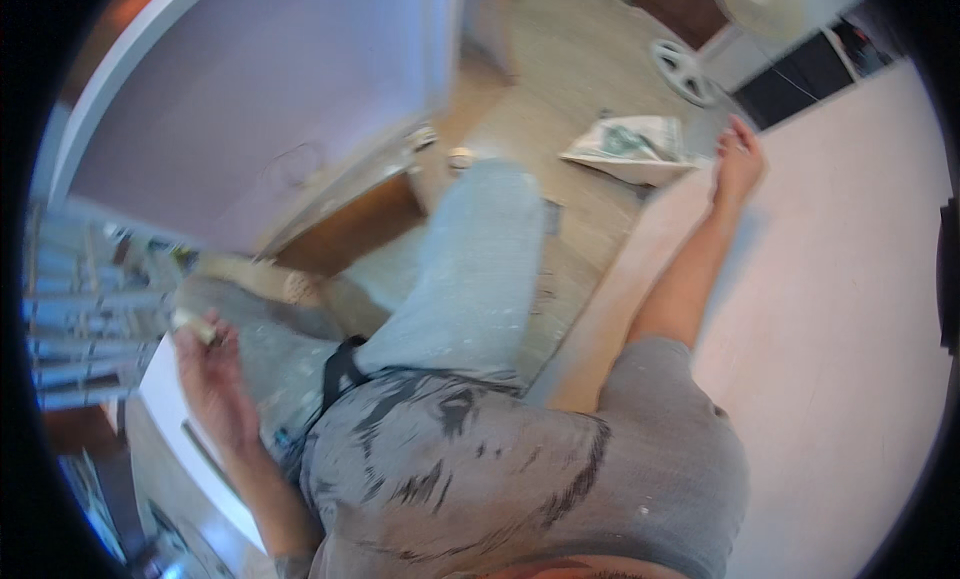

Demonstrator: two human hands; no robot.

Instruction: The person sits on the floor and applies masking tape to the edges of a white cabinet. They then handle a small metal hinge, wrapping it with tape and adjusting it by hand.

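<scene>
At the left, my left hand is raised, its fingers and thumb closed on a small pale piece. The piece's kind is too blurred to make out. My right arm stretches forward along a large pale pinkish-white panel. By that panel's far left edge is my right hand, its fingers loosely bent and apart, with nothing plainly held in them. A white bag with green print lies on the floor just left of this hand. My legs in dusty light trousers are bent below me.
A light purple panel with a white rim fills the upper left. A brown board runs along its foot. Metal ladder-like rungs stand at far left. Beyond the bag are a white spoked wheel shape and a fan.
</scene>
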